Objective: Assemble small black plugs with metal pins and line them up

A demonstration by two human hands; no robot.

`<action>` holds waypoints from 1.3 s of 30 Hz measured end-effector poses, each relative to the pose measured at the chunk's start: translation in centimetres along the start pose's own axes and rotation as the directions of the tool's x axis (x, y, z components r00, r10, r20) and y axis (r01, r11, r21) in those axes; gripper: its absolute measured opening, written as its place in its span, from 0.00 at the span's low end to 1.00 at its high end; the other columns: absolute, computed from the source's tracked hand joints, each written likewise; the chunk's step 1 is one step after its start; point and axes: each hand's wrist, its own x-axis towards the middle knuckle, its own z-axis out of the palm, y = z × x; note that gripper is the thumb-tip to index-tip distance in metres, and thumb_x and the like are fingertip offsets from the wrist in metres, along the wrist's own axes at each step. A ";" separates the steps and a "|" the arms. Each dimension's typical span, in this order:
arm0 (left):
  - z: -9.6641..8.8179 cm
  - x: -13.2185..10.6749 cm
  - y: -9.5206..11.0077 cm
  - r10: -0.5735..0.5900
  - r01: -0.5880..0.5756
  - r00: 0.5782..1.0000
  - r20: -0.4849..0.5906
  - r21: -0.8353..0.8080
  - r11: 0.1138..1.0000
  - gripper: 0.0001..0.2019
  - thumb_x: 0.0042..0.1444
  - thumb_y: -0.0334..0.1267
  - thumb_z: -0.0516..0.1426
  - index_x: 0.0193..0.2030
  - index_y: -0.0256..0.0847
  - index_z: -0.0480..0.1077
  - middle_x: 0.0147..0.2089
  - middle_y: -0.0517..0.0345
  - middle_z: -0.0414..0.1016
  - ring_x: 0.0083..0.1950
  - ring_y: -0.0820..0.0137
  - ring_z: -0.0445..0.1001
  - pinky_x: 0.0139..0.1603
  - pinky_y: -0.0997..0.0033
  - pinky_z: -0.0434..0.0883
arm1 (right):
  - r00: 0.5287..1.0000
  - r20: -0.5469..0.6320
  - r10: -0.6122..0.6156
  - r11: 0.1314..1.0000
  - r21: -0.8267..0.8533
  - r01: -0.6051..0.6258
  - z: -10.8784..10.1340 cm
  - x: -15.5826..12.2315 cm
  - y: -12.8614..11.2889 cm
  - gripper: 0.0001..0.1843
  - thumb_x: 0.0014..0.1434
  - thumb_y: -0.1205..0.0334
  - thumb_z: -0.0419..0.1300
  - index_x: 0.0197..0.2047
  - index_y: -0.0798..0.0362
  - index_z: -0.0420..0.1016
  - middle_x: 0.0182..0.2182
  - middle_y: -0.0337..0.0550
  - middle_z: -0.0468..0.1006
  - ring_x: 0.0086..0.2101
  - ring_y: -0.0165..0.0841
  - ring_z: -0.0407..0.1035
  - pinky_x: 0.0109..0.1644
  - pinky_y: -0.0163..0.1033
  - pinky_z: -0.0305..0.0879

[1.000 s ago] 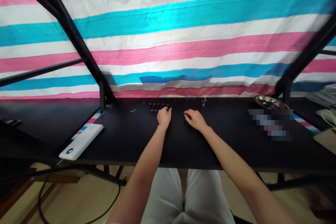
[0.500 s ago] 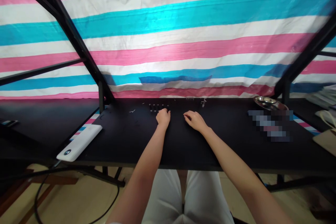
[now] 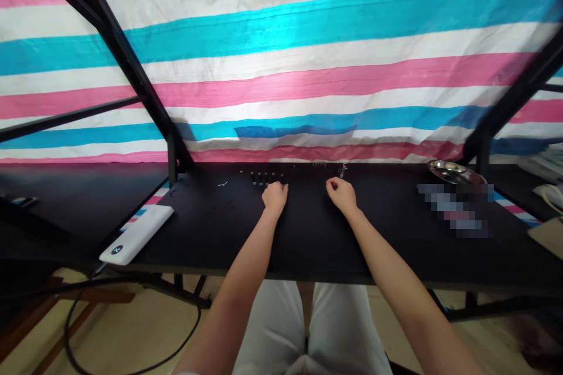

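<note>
Black, slim cylinders (image 3: 253, 179) sit just beyond the bare, downturned left hand (image 3: 275, 196); the bare right hand (image 3: 343, 194) curls inward, both finger grips impossible to tell.

Bright glare falls on the striped sheet (image 3: 303, 64) in front of me, while my black table (image 3: 308, 246) looks dim. Wide-angle distortion stretches my 2 forearms (image 3: 244, 269) toward the lower edge; a pixelated patch (image 3: 455, 211) hides detail at my right.
</note>
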 end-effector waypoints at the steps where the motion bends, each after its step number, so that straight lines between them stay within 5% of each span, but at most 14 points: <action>1: 0.0 -0.2 0.1 0.022 -0.022 1.000 0.001 0.007 1.000 0.16 0.56 0.48 0.51 0.32 0.40 0.74 0.36 0.45 0.75 0.39 0.59 0.74 0.39 0.65 0.67 | 0.997 -0.003 0.077 0.997 -0.021 -0.078 0.0 0.2 0.5 0.12 0.56 0.59 0.49 0.33 0.50 0.74 0.28 0.42 0.76 0.30 0.34 0.69 0.34 0.36 0.60; 5: 0.1 -1.4 1.0 0.251 -0.251 0.967 0.052 -0.008 0.968 0.17 0.57 0.48 0.50 0.29 0.41 0.74 0.31 0.49 0.75 0.37 0.62 0.74 0.38 0.68 0.66 | 0.970 0.007 0.242 0.962 -0.135 -0.238 0.2 0.5 2.2 0.11 0.54 0.61 0.51 0.35 0.53 0.73 0.33 0.48 0.75 0.35 0.38 0.69 0.37 0.39 0.60; 10: 0.6 -3.5 2.7 0.570 -0.549 0.812 0.128 -0.165 0.819 0.16 0.56 0.48 0.50 0.30 0.42 0.74 0.26 0.55 0.73 0.32 0.67 0.72 0.36 0.73 0.64 | 0.947 -0.106 0.302 0.915 -0.245 -0.320 0.9 1.1 3.1 0.17 0.53 0.58 0.54 0.42 0.59 0.71 0.40 0.59 0.72 0.42 0.45 0.66 0.43 0.48 0.59; 15: 0.8 -4.4 3.5 0.695 -0.673 0.709 0.121 -0.178 0.718 0.16 0.58 0.46 0.48 0.31 0.43 0.74 0.27 0.55 0.73 0.29 0.68 0.71 0.33 0.73 0.63 | 0.936 -0.102 0.337 0.895 -0.274 -0.352 1.4 2.3 3.5 0.21 0.53 0.53 0.55 0.45 0.60 0.70 0.42 0.59 0.71 0.44 0.48 0.65 0.45 0.50 0.57; 22: 0.4 -4.2 3.2 0.652 -0.619 0.751 0.106 -0.233 0.750 0.15 0.57 0.45 0.50 0.28 0.42 0.73 0.24 0.56 0.71 0.28 0.69 0.71 0.32 0.74 0.63 | 0.948 -0.063 0.312 0.893 -0.322 -0.316 2.0 4.0 3.6 0.22 0.54 0.50 0.55 0.44 0.60 0.70 0.41 0.59 0.72 0.43 0.46 0.66 0.44 0.48 0.58; 32: 0.6 -5.0 3.7 0.723 -0.694 0.681 0.112 -0.217 0.687 0.16 0.59 0.45 0.47 0.31 0.42 0.74 0.24 0.57 0.72 0.27 0.70 0.70 0.28 0.74 0.60 | 0.976 0.050 0.211 0.902 -0.394 -0.175 2.5 5.1 3.3 0.15 0.60 0.59 0.49 0.45 0.57 0.69 0.39 0.56 0.75 0.39 0.41 0.70 0.38 0.41 0.59; 39: 1.2 -5.0 3.7 0.712 -0.674 0.695 0.095 -0.257 0.692 0.16 0.59 0.44 0.47 0.34 0.42 0.74 0.25 0.58 0.71 0.27 0.71 0.69 0.29 0.74 0.62 | 0.982 0.176 0.065 0.949 -0.316 -0.006 2.0 4.0 3.8 0.12 0.61 0.57 0.51 0.42 0.54 0.70 0.36 0.49 0.77 0.35 0.36 0.70 0.34 0.37 0.57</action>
